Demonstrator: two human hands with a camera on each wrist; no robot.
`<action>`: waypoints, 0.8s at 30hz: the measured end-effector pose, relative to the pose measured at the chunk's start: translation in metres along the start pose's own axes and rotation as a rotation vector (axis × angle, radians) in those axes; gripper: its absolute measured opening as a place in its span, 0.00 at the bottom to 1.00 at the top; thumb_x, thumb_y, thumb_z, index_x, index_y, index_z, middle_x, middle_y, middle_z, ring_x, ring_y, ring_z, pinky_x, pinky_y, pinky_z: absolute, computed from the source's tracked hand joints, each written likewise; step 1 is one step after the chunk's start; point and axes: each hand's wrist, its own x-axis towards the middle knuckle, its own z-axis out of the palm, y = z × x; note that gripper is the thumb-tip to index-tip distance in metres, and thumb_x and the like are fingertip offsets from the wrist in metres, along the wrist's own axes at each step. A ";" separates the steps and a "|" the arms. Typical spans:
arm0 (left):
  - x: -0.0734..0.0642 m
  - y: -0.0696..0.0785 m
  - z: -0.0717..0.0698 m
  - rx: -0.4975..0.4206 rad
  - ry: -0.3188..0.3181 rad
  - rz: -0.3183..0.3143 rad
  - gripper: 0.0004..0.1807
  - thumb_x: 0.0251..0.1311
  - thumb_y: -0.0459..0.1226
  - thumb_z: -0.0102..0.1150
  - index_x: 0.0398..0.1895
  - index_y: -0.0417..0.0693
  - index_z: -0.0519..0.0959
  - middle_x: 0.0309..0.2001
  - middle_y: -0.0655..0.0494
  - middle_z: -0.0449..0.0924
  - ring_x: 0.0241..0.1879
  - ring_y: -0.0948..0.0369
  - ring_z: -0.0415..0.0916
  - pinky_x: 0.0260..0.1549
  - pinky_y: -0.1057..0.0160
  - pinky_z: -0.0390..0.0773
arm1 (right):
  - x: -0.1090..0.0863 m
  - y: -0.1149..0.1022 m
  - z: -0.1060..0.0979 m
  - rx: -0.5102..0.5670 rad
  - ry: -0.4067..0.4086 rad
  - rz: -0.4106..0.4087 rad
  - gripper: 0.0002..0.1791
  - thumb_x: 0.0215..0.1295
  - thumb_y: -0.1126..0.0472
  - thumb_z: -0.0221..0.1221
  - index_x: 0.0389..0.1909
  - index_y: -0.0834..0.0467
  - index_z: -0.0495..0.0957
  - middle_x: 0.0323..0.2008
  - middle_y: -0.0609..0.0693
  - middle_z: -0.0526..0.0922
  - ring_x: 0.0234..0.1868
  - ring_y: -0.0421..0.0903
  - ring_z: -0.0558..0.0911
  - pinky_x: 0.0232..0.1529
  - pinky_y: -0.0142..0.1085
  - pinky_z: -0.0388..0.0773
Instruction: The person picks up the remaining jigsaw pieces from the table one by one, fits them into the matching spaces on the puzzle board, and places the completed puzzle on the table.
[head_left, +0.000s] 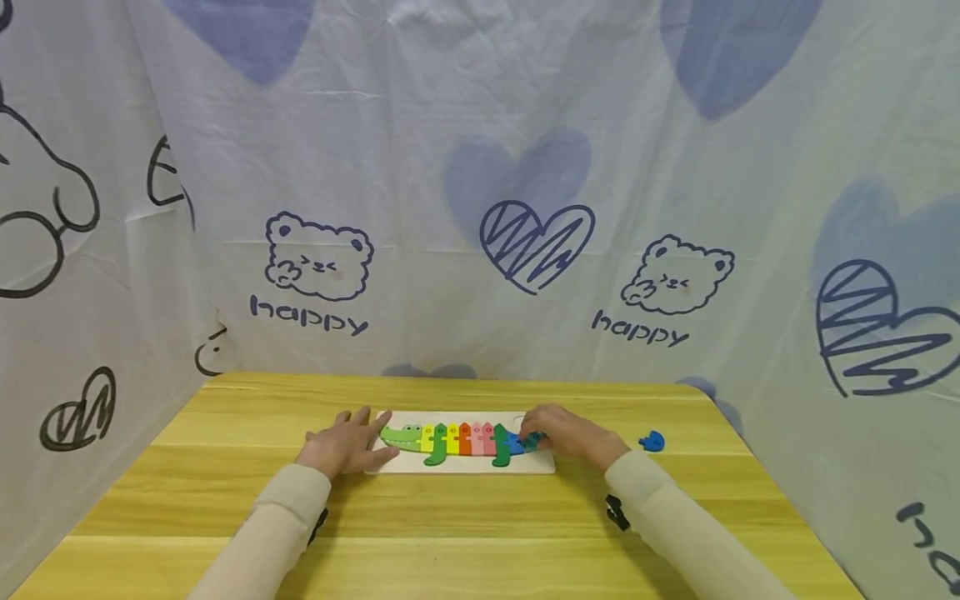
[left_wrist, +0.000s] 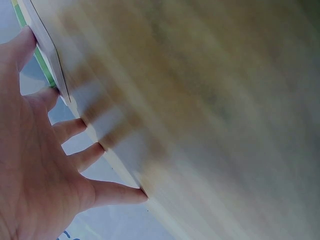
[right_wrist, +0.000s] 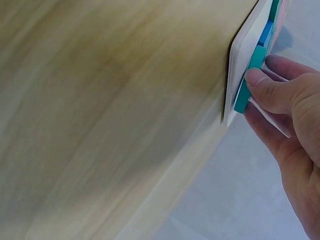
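Observation:
A crocodile puzzle made of coloured pieces lies in a white board (head_left: pixel 468 466) on the table. Spread wide, my left hand (head_left: pixel 341 444) rests at the board's left end, thumb and index finger on it near the green head (head_left: pixel 403 437). In the left wrist view the other fingertips touch the table. At the tail end, my right hand (head_left: pixel 564 429) pinches a teal puzzle piece (right_wrist: pixel 243 97) between thumb and fingers, low over the board and close beside a blue piece (head_left: pixel 514 444). The fingers partly cover the teal piece in the head view.
A loose blue puzzle piece (head_left: pixel 652 441) lies on the wooden table (head_left: pixel 435 533), to the right of the right hand. White cloth (head_left: pixel 420 167) printed with bears and hearts hangs behind the table and along both sides.

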 end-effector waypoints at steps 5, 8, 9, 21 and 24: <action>-0.001 0.000 -0.001 0.000 -0.001 0.000 0.46 0.69 0.68 0.48 0.83 0.58 0.55 0.81 0.36 0.53 0.77 0.28 0.50 0.53 0.09 0.56 | 0.000 0.000 0.001 -0.009 0.003 -0.012 0.14 0.64 0.70 0.67 0.50 0.58 0.88 0.53 0.53 0.88 0.58 0.52 0.83 0.64 0.50 0.80; -0.001 0.000 -0.001 -0.004 -0.001 -0.002 0.46 0.69 0.68 0.48 0.83 0.58 0.55 0.81 0.36 0.53 0.77 0.28 0.50 0.53 0.09 0.56 | 0.000 0.000 0.001 -0.021 0.009 -0.020 0.13 0.64 0.70 0.67 0.49 0.58 0.88 0.52 0.53 0.88 0.57 0.52 0.84 0.64 0.49 0.81; -0.001 -0.001 0.000 -0.004 -0.001 -0.004 0.46 0.69 0.68 0.48 0.83 0.58 0.55 0.81 0.36 0.53 0.78 0.28 0.50 0.53 0.09 0.55 | 0.000 0.000 0.001 -0.022 0.009 -0.017 0.13 0.64 0.70 0.67 0.49 0.58 0.88 0.53 0.53 0.88 0.57 0.52 0.84 0.64 0.49 0.81; 0.001 -0.002 0.000 0.004 -0.002 -0.003 0.47 0.68 0.69 0.47 0.83 0.59 0.55 0.81 0.37 0.53 0.78 0.28 0.50 0.53 0.09 0.56 | 0.001 -0.001 -0.001 -0.006 0.012 -0.025 0.14 0.65 0.71 0.66 0.49 0.58 0.88 0.52 0.53 0.89 0.56 0.51 0.84 0.63 0.48 0.81; 0.001 -0.001 0.000 0.007 -0.004 -0.004 0.47 0.68 0.70 0.47 0.83 0.59 0.55 0.81 0.37 0.53 0.78 0.28 0.50 0.53 0.09 0.56 | 0.000 -0.001 -0.002 0.017 0.013 -0.005 0.14 0.65 0.71 0.66 0.50 0.57 0.88 0.53 0.52 0.88 0.57 0.51 0.84 0.64 0.48 0.81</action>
